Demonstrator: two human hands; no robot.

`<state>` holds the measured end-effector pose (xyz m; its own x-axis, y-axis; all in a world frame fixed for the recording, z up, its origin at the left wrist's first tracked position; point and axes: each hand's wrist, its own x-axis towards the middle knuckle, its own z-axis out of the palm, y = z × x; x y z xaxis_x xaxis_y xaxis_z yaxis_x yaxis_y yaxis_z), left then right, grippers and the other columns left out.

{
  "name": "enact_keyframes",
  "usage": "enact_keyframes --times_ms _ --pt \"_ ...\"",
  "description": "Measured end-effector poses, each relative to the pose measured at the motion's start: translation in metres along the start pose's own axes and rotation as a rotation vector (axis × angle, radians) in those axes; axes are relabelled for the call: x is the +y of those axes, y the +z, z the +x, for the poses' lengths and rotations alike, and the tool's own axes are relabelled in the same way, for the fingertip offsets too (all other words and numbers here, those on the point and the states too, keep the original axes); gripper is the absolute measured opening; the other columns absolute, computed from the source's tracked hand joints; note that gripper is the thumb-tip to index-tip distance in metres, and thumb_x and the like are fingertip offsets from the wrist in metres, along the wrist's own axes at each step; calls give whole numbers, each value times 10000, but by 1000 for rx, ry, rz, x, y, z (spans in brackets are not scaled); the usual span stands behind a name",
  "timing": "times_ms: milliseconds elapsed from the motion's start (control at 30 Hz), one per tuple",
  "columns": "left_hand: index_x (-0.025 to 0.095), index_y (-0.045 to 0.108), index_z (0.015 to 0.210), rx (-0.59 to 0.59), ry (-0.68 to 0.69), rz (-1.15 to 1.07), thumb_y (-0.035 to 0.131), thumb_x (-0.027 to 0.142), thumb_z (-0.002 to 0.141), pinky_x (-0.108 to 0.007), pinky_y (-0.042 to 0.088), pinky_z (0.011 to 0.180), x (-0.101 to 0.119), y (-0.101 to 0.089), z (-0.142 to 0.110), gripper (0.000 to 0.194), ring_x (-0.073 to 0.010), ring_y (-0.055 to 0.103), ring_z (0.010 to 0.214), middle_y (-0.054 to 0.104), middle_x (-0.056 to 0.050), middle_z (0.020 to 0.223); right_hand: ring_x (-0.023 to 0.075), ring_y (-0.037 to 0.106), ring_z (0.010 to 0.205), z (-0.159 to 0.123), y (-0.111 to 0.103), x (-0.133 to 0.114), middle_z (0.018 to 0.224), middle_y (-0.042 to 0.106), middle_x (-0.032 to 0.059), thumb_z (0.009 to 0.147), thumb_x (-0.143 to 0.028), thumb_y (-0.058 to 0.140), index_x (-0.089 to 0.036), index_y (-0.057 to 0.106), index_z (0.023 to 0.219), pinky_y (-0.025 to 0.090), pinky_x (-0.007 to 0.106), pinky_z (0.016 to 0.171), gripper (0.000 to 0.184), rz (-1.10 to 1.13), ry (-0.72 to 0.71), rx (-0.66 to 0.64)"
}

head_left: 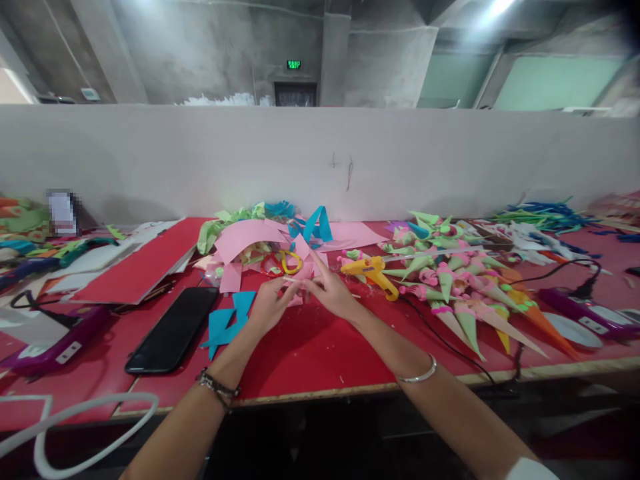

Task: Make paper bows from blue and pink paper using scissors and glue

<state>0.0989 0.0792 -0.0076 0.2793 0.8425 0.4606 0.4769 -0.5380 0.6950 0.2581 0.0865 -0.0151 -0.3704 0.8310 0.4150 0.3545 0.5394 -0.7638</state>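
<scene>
Over the middle of the red table, my left hand and my right hand meet at the fingertips. Between them is a small piece of pink paper, pinched by both and mostly covered by fingers. My right index finger stretches forward. Just beyond lie scissors with yellow and red handles, among pink sheets. Blue cut pieces rest left of my left hand. A yellow glue gun with a clear glue stick lies right of my right hand.
Many green and pink paper cones are heaped at the right. A black phone and a red board lie left. Purple power strips with cords sit at both sides. A grey partition stands behind the table.
</scene>
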Motion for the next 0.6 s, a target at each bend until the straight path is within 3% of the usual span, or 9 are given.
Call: enact_keyframes --times_ms 133,267,400,467,600 --pt "150 586 665 -3 6 37 407 345 803 -208 389 577 -1 1 0 298 -115 507 588 600 -10 643 103 519 528 1 -2 -1 600 589 -12 832 -363 411 -130 497 996 381 213 529 298 53 13 -21" --pt "149 539 620 -39 -7 10 365 363 817 -195 356 540 -1 2 0 339 -94 451 550 517 19 581 80 441 497 1 -5 -4 528 506 -32 816 -382 436 -136 529 638 324 189 483 317 -29 -43 -6" --pt "153 498 589 -50 -72 -33 380 382 804 -195 304 493 0 2 0 335 -83 390 510 420 45 531 64 346 463 1 -7 -7 482 402 -60 789 -349 481 -138 513 570 265 185 449 306 -102 -55 31" --pt "152 501 597 -45 -99 -75 398 374 792 -196 301 491 1 3 1 312 -82 384 511 410 46 533 65 356 468 2 -7 -8 495 430 -55 784 -336 491 -136 525 578 276 185 458 289 -99 -50 29" --pt "145 537 792 -5 -160 -232 454 341 750 -194 347 522 3 3 4 216 -89 433 560 483 34 621 73 428 495 3 -9 -7 531 514 -30 775 -302 513 -130 546 573 321 185 498 268 -60 -46 12"
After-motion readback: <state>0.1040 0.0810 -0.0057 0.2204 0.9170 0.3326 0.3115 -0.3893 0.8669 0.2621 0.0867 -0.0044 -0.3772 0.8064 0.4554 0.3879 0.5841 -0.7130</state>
